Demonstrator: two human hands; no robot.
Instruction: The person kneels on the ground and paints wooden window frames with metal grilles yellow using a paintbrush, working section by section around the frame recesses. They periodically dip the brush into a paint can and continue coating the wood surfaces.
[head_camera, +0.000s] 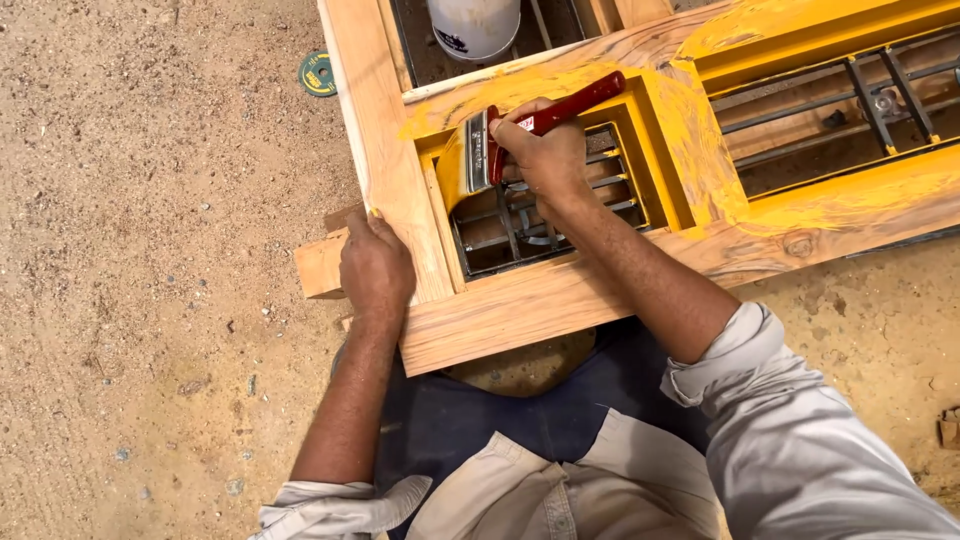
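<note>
A wooden frame (520, 300) lay on the sandy ground (150, 250), its corner nearest the person. Within that corner sat a metal grille (540, 215), above which the right hand (545, 150) held a paintbrush (500, 150), bristles against the frame's inner left edge. The left hand (375, 265) rested on the frame's outer left rail, beside a wood block (320, 265) projecting from under the frame. A bucket (473, 25) stood beyond the frame's far rail, a round lid (318, 73) on the ground left of it.
</note>
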